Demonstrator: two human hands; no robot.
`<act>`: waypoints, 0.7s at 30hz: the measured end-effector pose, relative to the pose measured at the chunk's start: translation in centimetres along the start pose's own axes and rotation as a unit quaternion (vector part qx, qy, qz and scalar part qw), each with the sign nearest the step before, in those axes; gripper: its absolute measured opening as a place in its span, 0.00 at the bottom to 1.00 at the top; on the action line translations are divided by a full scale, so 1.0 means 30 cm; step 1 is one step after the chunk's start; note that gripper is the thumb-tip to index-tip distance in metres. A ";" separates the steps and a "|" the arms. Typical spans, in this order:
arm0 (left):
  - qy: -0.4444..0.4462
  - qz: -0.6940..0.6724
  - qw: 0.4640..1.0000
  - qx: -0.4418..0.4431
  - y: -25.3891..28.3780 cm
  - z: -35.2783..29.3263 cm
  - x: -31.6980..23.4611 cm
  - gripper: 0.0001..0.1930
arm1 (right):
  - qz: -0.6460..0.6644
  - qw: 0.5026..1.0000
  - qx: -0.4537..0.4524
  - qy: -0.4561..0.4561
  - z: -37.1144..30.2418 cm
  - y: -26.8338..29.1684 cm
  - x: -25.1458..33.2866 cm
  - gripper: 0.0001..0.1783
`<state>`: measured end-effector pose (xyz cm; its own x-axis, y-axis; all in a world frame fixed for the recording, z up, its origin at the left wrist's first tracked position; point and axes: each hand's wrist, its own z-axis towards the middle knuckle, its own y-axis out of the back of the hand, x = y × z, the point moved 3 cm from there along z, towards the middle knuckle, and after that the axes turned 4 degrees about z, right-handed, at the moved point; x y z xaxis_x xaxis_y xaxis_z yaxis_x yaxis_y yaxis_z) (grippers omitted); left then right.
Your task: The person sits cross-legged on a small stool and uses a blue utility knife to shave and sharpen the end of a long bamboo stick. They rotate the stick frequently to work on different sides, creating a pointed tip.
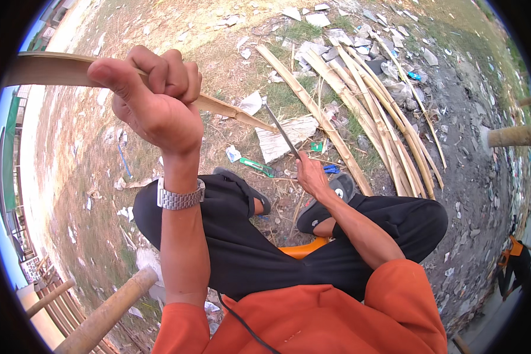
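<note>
My left hand is raised at the upper left, with its fingers closed round a long bamboo strip. The strip slants down to the right, and its far end comes over a pale, rough slab on the ground. Lower and nearer the middle, my right hand grips a long, narrow knife. Its dark blade points up and to the left, crossing close to the strip's end. Whether blade and strip touch, I cannot tell. The knife's handle is hidden inside my hand.
Several split bamboo strips lie at the right. A green cutter-like tool lies near my feet, and a small blue object beside my right shoe. Bamboo poles stand at lower left and right. Litter covers the ground.
</note>
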<state>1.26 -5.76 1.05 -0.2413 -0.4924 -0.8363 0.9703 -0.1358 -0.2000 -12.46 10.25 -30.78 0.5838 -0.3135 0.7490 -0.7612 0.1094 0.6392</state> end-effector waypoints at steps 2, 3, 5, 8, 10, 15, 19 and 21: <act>0.005 0.010 1.000 0.005 0.006 -0.008 -0.009 0.32 | 0.072 0.991 -0.081 0.078 0.010 0.047 0.122 0.10; 0.008 0.008 1.000 0.008 -0.002 -0.004 -0.012 0.32 | 0.101 0.988 -0.093 0.066 0.019 0.086 0.183 0.10; 0.006 0.010 1.000 0.014 -0.003 -0.005 -0.002 0.32 | 0.095 0.988 -0.112 0.045 0.021 0.065 0.161 0.10; 0.029 -0.039 0.998 0.040 -0.008 0.002 0.017 0.32 | -0.119 0.992 0.029 0.010 -0.002 -0.048 -0.059 0.12; 0.002 0.007 1.000 0.019 -0.022 -0.007 0.010 0.32 | -0.095 0.994 0.046 -0.001 0.033 -0.034 -0.029 0.12; 0.019 0.001 1.000 0.019 0.009 -0.016 0.000 0.32 | 0.011 0.999 -0.020 0.033 0.017 0.053 0.140 0.10; 0.008 -0.009 0.998 0.056 -0.046 -0.019 -0.014 0.32 | -0.064 0.998 0.002 0.014 -0.013 -0.030 0.021 0.05; 0.013 -0.015 0.999 0.046 -0.046 -0.029 0.004 0.32 | -0.143 0.989 0.048 -0.010 -0.012 -0.043 -0.084 0.06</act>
<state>-0.10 -4.88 0.78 -0.2678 -0.4644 -0.8442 0.9571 -0.2289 -0.1777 -12.85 11.25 -33.43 0.7738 -0.3381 0.5356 -0.5896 -0.0758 0.8041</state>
